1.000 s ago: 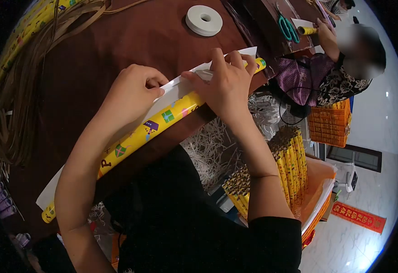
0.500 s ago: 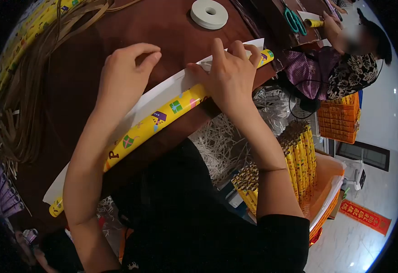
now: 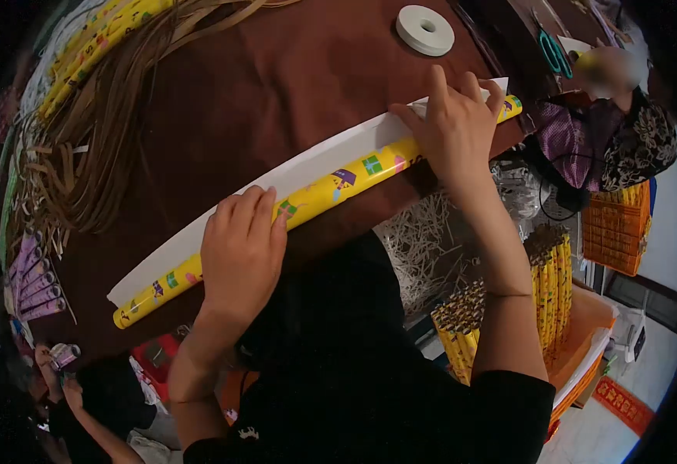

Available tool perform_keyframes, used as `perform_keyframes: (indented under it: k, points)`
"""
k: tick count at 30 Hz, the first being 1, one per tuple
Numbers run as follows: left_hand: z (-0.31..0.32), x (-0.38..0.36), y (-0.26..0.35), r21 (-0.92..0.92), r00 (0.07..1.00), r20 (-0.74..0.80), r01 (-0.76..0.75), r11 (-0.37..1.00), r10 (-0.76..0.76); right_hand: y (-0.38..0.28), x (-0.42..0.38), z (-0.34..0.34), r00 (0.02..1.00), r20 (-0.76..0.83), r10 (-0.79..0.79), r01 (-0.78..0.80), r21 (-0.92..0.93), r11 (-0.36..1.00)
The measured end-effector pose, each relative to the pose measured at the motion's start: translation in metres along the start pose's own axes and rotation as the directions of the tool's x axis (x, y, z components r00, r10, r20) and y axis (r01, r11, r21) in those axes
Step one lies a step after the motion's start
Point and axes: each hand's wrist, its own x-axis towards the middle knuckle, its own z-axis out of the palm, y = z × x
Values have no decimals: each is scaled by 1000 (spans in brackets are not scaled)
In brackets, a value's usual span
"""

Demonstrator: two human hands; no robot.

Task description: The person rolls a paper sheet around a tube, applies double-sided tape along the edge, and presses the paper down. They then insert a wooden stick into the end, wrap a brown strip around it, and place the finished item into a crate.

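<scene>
My left hand (image 3: 242, 251) and right hand (image 3: 456, 127) press flat on the yellow wrapping-paper roll (image 3: 331, 185), mid-roll; next, its white edge (image 3: 276, 179) needs tucking evenly.

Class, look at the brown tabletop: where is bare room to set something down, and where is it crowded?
Free: the brown cloth between the yellow roll, the tape reel and the brown strips. Crowded: the left edge with strips, and the near edge under both hands.

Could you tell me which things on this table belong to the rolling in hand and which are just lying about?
In hand:
yellow patterned roll
white sheet
left hand, lying on the roll
right hand, pressing the roll's far end

Lying about:
white tape reel
green scissors
brown strips
finished rolls
</scene>
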Motion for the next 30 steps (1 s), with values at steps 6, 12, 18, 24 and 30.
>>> perform_keyframes:
  k: [6,12,18,24,30]
  points:
    - [-3,-23,-9,32,989,-108,108,994,-104,7,-1,7,998,-35,-49,46,-87,995]
    - [-25,-85,-54,210,999,-31,2,978,5,0,4,-4,990,125,69,-54,-124,991]
    - [-37,-105,-59,163,998,-62,-15,987,25,-7,-5,3,992,103,72,-62,-98,993]
    - [-66,-119,-51,179,1000,-14,25,984,-23,-27,-10,-26,1000,27,-13,11,71,997]
    - [-72,-100,-26,169,998,8,68,983,-70,-16,5,-36,997,-74,-36,45,124,991]
